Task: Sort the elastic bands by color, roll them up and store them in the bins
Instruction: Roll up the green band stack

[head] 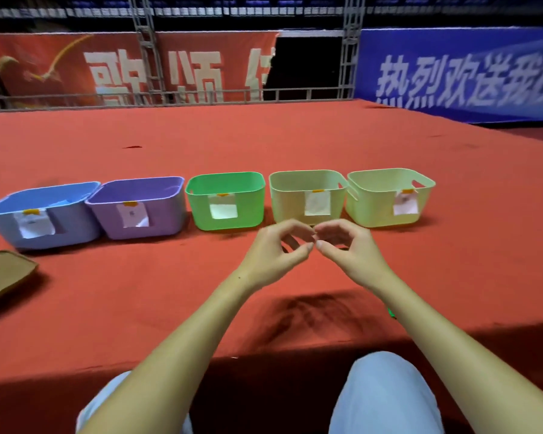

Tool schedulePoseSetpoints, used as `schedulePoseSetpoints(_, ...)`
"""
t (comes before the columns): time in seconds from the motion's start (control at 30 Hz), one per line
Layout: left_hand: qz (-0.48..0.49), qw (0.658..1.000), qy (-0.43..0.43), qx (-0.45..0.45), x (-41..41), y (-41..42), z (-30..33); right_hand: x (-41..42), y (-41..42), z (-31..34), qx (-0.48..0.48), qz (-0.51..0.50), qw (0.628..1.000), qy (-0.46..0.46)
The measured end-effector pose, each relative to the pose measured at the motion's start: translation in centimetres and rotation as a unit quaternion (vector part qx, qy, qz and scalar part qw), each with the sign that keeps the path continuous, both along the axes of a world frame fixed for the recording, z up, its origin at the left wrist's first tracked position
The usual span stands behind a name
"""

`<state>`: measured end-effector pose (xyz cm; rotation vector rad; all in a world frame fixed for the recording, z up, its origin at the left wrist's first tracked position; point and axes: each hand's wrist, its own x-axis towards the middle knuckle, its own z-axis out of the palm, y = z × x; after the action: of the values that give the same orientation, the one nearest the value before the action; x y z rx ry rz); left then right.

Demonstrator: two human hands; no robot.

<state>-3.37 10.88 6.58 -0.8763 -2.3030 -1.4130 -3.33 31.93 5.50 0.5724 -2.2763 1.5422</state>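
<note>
Nearest the camera, two knees in pale blue trousers (386,399) are showing below the edge of the red cloth-covered tabletop (170,308). Above it, the left hand (273,255) and right hand (348,252) are meeting fingertip to fingertip, each grip curling thumb against forefinger around something too small and blurred to identify; a dark loop is showing faintly at the left hand. Beyond them, five plastic bins are standing in a row, each bearing a paper label: blue bin (41,214), purple bin (138,208), green bin (226,200), beige bin (308,195), pale yellow-green bin (389,195). At far left a brown lid (3,274) is lying flat.
</note>
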Motion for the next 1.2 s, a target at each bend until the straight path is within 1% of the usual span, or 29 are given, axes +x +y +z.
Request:
schedulePoseSetpoints(0.13,-0.017,1.000,-0.021,-0.001,-0.4,5.7,-3.3,1.1,5.4,-2.6,0.009,-0.041,0.999,-0.018)
schedulePoseSetpoints(0.23,-0.024,0.998,-0.051,-0.017,-0.8,9.2,-6.0,1.6,9.0,-4.7,0.040,-0.081,0.995,-0.039)
schedulePoseSetpoints(0.3,-0.037,0.994,-0.075,-0.065,-1.1,11.1,-7.9,1.8,11.5,-6.2,0.088,-0.115,0.988,-0.051)
schedulePoseSetpoints(0.37,-0.050,0.987,-0.088,-0.123,-1.2,12.8,-9.4,2.1,13.8,-7.7,0.158,-0.142,0.975,-0.067)
schedulePoseSetpoints(0.43,-0.051,0.979,-0.082,-0.181,-1.0,14.3,-10.4,2.6,15.4,-9.3,0.226,-0.162,0.957,-0.080)
schedulePoseSetpoints(0.5,-0.043,0.970,-0.049,-0.235,-0.8,15.5,-11.0,3.2,16.2,-10.7,0.263,-0.181,0.944,-0.085)
schedulePoseSetpoints(0.57,-0.038,0.963,-0.005,-0.268,-0.7,16.2,-11.2,3.5,16.5,-11.3,0.257,-0.192,0.943,-0.094)
schedulePoseSetpoints(0.63,-0.034,0.958,0.056,-0.280,-1.0,16.5,-11.2,3.6,16.6,-11.5,0.234,-0.193,0.947,-0.102)
schedulePoseSetpoints(0.77,-0.038,0.933,0.207,-0.292,-1.0,16.6,-11.6,4.3,16.5,-11.2,0.207,-0.186,0.955,-0.100)
schedulePoseSetpoints(0.87,-0.033,0.929,0.243,-0.275,-0.8,16.2,-12.2,5.1,16.6,-11.1,0.206,-0.154,0.959,-0.115)
schedulePoseSetpoints(0.93,-0.028,0.934,0.237,-0.268,-0.9,15.8,-12.4,5.4,16.8,-11.2,0.230,-0.136,0.957,-0.113)
schedulePoseSetpoints(1.0,-0.031,0.939,0.210,-0.271,-1.0,15.4,-12.2,5.5,16.6,-11.2,0.239,-0.129,0.957,-0.104)
schedulePoseSetpoints(1.1,-0.037,0.949,0.157,-0.271,-0.8,14.3,-11.4,5.5,16.0,-11.0,0.236,-0.125,0.962,-0.065)
schedulePoseSetpoints(1.2,-0.042,0.954,0.129,-0.268,-0.7,12.5,-10.8,5.6,14.9,-10.5,0.252,-0.132,0.958,-0.032)
